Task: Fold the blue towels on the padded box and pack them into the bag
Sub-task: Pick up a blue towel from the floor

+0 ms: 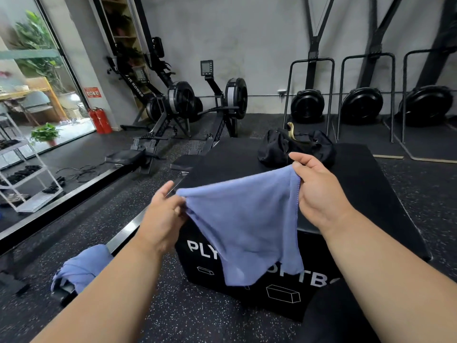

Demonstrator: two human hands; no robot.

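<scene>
Both arms reach forward; the left hand (166, 211) and right hand (319, 191) pinch one blue towel (243, 226) above the padded box (358, 194). A second towel (81, 267) lies at eight o'clock; one bag (277, 147) at twelve.

Blue towel (243, 219), black box (346, 194) with white print, black bag (277, 147) at 12 o'clock, speckled black floor (173, 305), red extinguishers (100, 120).

Grey wall (247, 33), speckled rubber floor (197, 318), rowing machines (183, 102), window (37, 70) at left.
</scene>
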